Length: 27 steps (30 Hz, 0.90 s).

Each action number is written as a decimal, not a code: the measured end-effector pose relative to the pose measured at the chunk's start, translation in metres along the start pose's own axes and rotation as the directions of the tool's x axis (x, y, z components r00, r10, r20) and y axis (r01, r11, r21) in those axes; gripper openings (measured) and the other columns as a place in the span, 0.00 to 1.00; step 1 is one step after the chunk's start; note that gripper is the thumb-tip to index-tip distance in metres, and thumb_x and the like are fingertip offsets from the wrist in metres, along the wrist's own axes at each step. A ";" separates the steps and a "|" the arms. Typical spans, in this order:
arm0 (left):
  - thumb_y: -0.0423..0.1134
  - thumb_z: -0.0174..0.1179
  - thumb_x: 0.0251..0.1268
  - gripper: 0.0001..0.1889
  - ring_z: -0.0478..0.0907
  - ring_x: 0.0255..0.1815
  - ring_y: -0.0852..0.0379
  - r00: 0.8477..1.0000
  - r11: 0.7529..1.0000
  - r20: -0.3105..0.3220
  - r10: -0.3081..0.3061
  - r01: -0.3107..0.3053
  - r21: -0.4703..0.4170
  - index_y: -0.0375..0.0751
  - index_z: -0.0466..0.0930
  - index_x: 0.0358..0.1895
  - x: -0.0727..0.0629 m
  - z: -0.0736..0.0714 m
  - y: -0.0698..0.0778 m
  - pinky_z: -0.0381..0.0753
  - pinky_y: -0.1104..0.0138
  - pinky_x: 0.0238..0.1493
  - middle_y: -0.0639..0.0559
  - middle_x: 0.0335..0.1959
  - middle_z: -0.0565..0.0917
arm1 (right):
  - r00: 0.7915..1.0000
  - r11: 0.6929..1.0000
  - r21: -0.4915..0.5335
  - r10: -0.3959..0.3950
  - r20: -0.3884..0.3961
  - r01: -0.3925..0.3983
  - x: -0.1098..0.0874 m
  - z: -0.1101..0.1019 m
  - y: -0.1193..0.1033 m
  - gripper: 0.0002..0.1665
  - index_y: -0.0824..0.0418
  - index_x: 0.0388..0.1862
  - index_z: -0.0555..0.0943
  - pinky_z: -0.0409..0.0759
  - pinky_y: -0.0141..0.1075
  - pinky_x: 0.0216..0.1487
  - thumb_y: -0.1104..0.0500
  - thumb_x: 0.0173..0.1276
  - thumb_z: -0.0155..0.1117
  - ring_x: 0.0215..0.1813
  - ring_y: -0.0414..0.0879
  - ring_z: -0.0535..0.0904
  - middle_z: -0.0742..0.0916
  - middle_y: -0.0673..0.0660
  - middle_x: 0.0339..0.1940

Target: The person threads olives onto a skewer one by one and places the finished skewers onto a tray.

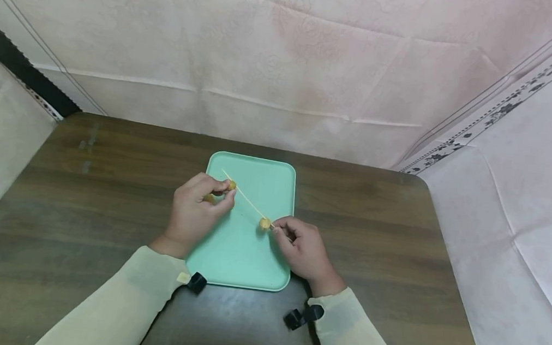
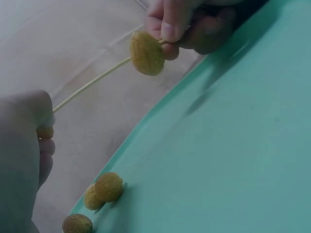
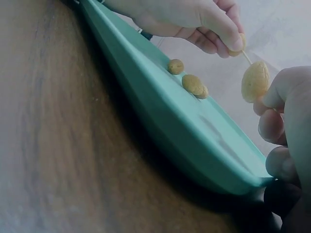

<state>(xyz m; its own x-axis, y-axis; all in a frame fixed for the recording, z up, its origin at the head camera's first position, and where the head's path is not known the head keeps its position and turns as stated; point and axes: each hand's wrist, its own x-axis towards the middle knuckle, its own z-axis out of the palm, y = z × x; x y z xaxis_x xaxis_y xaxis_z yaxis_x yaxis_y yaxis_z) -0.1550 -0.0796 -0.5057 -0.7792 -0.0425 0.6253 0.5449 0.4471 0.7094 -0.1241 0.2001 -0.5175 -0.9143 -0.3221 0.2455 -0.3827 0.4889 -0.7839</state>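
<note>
My right hand [image 1: 301,246] pinches a thin wooden skewer [image 1: 250,205] near its lower end. One wrinkled yellow-brown fruit [image 2: 147,53] is threaded on the skewer, right beside those fingertips. Between thumb and fingers, my left hand [image 1: 199,209] holds a second such fruit [image 1: 232,185] at the skewer's far part, and the thin tip sticks out past it in the head view. Both hands are above a mint-green tray [image 1: 243,271]. Several more fruits [image 2: 109,187] lie on the tray by its left edge, mostly behind my left hand in the head view.
The tray rests on a dark brown wooden table [image 1: 374,230]. Pale cloth [image 1: 276,57] hangs behind the table and along both sides. Each sleeve has a black wrist camera [image 1: 197,283] at its cuff.
</note>
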 end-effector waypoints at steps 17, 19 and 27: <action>0.32 0.80 0.68 0.06 0.88 0.45 0.55 0.995 0.997 0.070 -0.076 0.077 -0.013 0.45 0.95 0.43 0.002 -0.005 0.008 0.88 0.71 0.39 0.52 0.44 0.90 | 0.995 0.997 -0.039 -0.065 -0.074 0.062 0.000 0.000 -0.003 0.06 0.58 0.47 0.92 0.73 0.31 0.27 0.62 0.82 0.69 0.24 0.34 0.69 0.81 0.45 0.24; 0.31 0.80 0.68 0.06 0.87 0.45 0.55 0.995 0.997 0.066 -0.069 0.071 -0.018 0.45 0.94 0.42 0.002 -0.006 0.010 0.87 0.71 0.38 0.53 0.44 0.90 | 0.992 0.996 -0.039 -0.087 -0.091 0.084 -0.001 0.000 -0.003 0.07 0.59 0.46 0.93 0.73 0.30 0.27 0.63 0.82 0.69 0.24 0.34 0.69 0.81 0.45 0.24; 0.29 0.80 0.65 0.07 0.86 0.44 0.56 0.999 1.000 0.044 -0.017 0.018 -0.012 0.45 0.93 0.40 0.004 -0.005 0.016 0.84 0.71 0.39 0.51 0.44 0.91 | 0.974 0.987 -0.019 -0.162 -0.160 0.161 -0.002 0.000 -0.002 0.07 0.58 0.42 0.93 0.70 0.28 0.24 0.65 0.79 0.69 0.23 0.33 0.67 0.80 0.47 0.21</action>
<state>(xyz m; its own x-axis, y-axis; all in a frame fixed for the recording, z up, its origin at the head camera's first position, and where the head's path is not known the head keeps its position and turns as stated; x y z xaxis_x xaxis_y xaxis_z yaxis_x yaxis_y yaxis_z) -0.1483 -0.0775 -0.4900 -0.8012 -0.0110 0.5983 0.5347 0.4358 0.7240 -0.1216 0.1996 -0.5169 -0.8497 -0.2628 0.4571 -0.5271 0.4457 -0.7235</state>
